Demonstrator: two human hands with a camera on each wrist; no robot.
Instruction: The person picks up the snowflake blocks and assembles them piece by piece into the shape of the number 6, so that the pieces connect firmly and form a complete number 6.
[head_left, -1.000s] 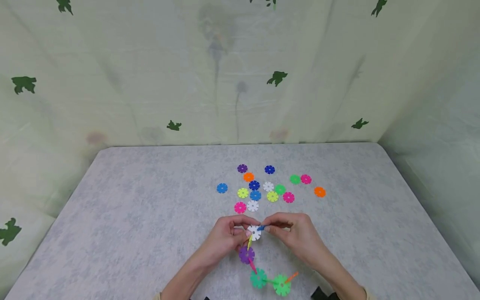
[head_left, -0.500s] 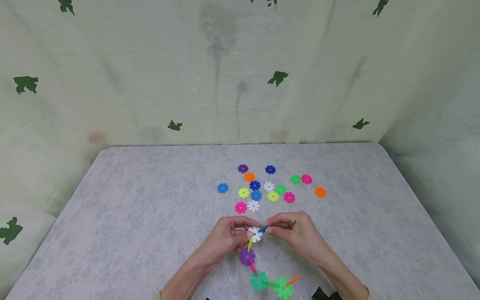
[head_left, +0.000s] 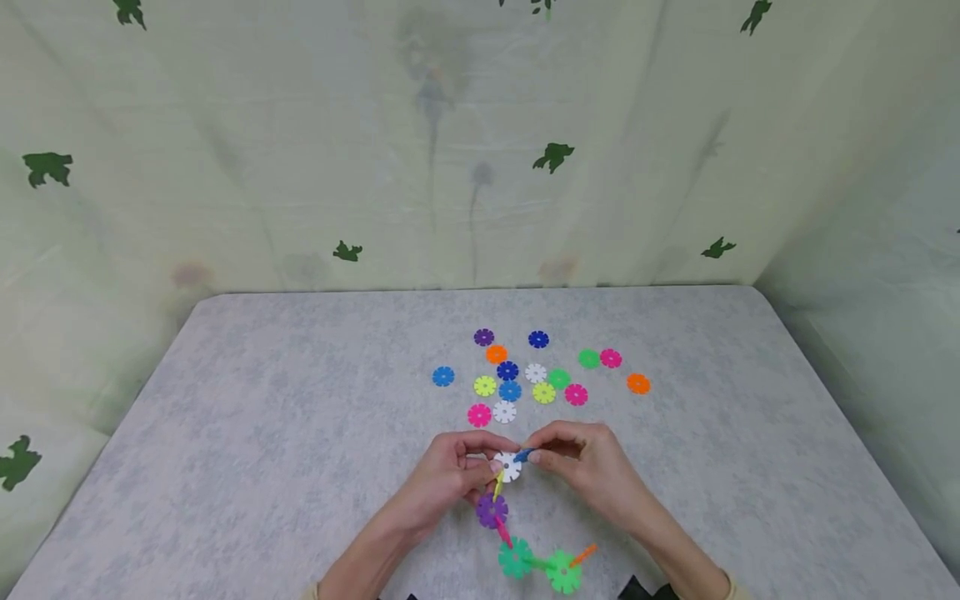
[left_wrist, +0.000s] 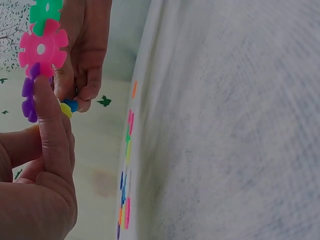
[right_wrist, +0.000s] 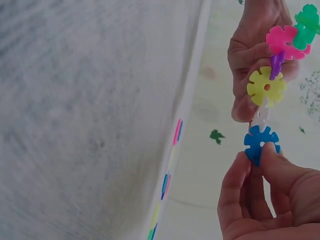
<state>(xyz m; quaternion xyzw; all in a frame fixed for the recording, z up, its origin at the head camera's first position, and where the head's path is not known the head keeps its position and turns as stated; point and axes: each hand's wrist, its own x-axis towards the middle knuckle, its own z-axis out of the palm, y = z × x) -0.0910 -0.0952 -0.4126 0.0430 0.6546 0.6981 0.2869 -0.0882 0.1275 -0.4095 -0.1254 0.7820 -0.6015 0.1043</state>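
A chain of notched discs hangs between and below the hands. My left hand (head_left: 444, 477) pinches the white disc (head_left: 509, 467) at the chain's upper end; a yellow disc (right_wrist: 266, 86) joins it to a purple disc (head_left: 492, 511). Below come a pink disc (left_wrist: 43, 49), a teal disc (head_left: 515, 557), a green disc (head_left: 563, 572) and an orange one (head_left: 583, 555). My right hand (head_left: 595, 469) holds a blue disc (right_wrist: 261, 143) between thumb and fingers, its edge meeting the white disc's edge. How deep the slots interlock cannot be told.
Loose discs lie scattered flat on the grey table (head_left: 300, 417) beyond the hands, among them a pink disc (head_left: 479, 415), a white one and an orange disc (head_left: 638, 383) at the right. A pale curtain (head_left: 637, 167) with green leaf shapes stands behind the table.
The hands keep their hold on the white and blue discs with hardly any movement. The hanging chain sways very slightly, and the whole view shifts a little.
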